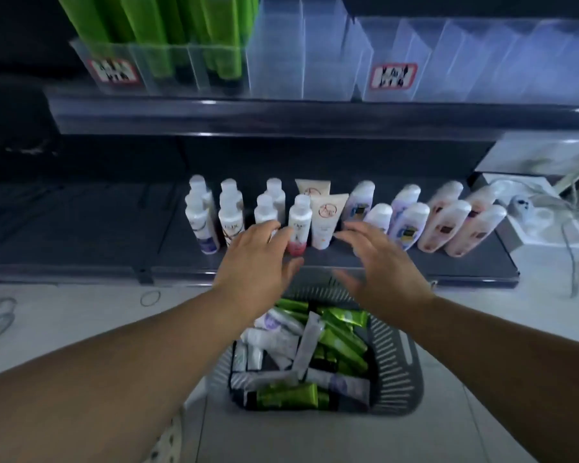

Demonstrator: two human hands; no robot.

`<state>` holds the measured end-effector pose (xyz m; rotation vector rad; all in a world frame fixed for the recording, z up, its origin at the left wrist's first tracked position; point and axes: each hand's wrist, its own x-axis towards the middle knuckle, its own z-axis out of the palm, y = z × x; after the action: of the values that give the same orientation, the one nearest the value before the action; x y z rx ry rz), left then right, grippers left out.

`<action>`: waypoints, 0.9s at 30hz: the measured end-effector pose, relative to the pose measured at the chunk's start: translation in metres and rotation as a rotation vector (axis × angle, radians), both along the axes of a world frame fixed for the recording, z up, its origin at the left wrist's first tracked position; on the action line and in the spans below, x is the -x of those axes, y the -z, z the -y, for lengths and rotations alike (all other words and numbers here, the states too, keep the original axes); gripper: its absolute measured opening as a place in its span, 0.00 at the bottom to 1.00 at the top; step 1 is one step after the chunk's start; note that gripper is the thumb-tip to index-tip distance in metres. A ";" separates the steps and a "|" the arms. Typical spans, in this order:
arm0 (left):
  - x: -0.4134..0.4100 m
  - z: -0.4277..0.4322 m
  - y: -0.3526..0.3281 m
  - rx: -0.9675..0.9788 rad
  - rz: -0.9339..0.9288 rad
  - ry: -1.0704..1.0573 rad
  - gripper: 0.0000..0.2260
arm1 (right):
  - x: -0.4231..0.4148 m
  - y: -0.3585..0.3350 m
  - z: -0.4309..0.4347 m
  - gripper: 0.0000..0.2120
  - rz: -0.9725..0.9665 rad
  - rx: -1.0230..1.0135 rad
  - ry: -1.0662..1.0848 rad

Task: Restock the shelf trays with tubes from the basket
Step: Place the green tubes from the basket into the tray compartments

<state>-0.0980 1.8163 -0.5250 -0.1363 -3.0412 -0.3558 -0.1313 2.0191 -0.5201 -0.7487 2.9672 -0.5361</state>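
Observation:
A dark grey slatted basket (395,372) stands on the floor below me, filled with several green tubes (340,342) and white tubes (306,349). Both my arms reach forward over it. My left hand (258,262) and my right hand (381,262) hover above the basket's far rim with fingers spread and nothing in them. On the upper shelf, a clear tray (194,68) at the left holds upright green tubes (154,31), and the clear trays (448,58) to its right hold nothing.
The lower dark shelf (81,228) carries rows of white bottles (229,218), two cream tubes (325,222) and leaning white bottles (442,225). White boxes and cables (542,208) lie at the right. The floor is pale tile.

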 end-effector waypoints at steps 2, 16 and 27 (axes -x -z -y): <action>-0.008 0.001 0.032 0.020 0.099 -0.002 0.26 | -0.008 0.030 -0.013 0.28 0.094 -0.068 0.001; 0.007 0.001 0.159 0.061 0.492 0.023 0.26 | 0.001 0.152 -0.050 0.32 0.566 -0.304 0.022; 0.049 -0.006 0.218 0.121 0.681 0.157 0.26 | 0.030 0.205 -0.045 0.35 0.721 -0.340 -0.028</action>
<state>-0.1470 1.8220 -0.7433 -0.3227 -3.7402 -0.2682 -0.1615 2.0639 -0.7253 -0.4354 2.2815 -0.2159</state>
